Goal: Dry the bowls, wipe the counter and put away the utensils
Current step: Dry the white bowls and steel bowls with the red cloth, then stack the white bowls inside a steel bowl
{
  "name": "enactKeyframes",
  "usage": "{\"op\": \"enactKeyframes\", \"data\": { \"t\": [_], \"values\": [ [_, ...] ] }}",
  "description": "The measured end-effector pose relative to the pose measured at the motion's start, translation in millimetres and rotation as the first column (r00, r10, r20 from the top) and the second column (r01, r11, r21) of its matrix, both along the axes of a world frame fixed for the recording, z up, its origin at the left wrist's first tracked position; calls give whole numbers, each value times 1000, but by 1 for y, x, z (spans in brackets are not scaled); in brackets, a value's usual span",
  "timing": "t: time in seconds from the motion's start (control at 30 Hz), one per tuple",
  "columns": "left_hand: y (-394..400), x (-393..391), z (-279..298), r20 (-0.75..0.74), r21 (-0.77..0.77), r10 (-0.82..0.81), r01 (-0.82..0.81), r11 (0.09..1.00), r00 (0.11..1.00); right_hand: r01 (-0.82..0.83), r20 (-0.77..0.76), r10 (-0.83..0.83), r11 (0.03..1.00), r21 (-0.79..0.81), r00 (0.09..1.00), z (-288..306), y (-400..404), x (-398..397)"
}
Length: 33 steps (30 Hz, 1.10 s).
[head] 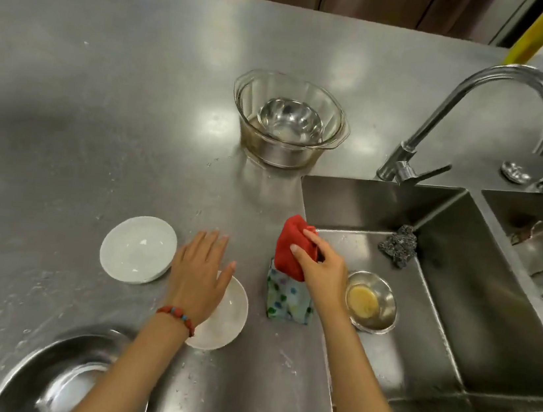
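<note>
My right hand (319, 267) grips a bunched red cloth (292, 246) at the sink's left edge, just above a folded patterned cloth (287, 299) lying on the steel counter (107, 80). My left hand (201, 269) hovers flat with fingers spread, holding nothing, over the upper left part of a white bowl (227, 317). A second white bowl (137, 254) sits to its left. A glass bowl (290, 118) with a small steel bowl (290, 120) inside stands farther back. Water drops dot the counter.
A large steel bowl (64, 379) sits at the bottom left edge. The sink (436, 331) holds a small steel dish (371, 302) with yellowish content and a steel scourer (398, 245). A curved tap (483, 106) rises behind the sink. A second basin (542, 234) lies to the right.
</note>
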<state>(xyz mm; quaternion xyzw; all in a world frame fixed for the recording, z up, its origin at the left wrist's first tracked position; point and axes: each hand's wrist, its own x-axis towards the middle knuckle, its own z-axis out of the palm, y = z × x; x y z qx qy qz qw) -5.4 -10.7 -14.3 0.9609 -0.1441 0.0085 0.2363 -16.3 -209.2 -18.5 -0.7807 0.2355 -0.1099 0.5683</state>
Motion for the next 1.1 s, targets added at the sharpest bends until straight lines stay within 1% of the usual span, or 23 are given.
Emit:
{"op": "enactKeyframes", "data": {
  "t": [0.13,0.23,0.37,0.57,0.73,0.8,0.87,0.93,1.0,1.07,1.1],
  "values": [
    [-12,15,-8,0,34,43,-43,999,999,-79,-14,80,996,28,997,-18,-19,51],
    [-16,22,-12,12,56,83,-84,995,996,-144,-40,144,990,7,989,-32,-26,84],
    [-16,25,-17,6,54,127,-127,990,992,-179,-69,178,984,-10,982,-46,-32,117],
    [-13,23,-23,-10,36,152,-152,988,988,-236,-148,217,964,-124,965,-56,-34,133],
    [-3,15,-23,-9,2,189,-189,982,982,-298,-212,244,913,-279,946,-48,-27,126],
    [3,12,-22,12,-17,190,-190,982,982,-287,-204,222,876,-387,953,-40,-23,114],
    [10,8,-20,17,-40,198,-197,979,980,-248,-161,196,865,-437,967,-30,-17,98],
    [20,5,-17,21,-73,215,-213,974,976,-232,-106,207,879,-417,973,-20,-5,77],
    [30,0,-15,21,-113,235,-231,966,972,-240,-78,228,901,-361,971,-14,9,53],
    [41,-4,-12,5,-189,268,-262,946,964,-245,-90,229,929,-276,969,-11,24,30],
    [44,-3,-12,-12,-235,294,-288,928,956,-250,-112,228,933,-259,967,-13,29,20]
  ]
}}
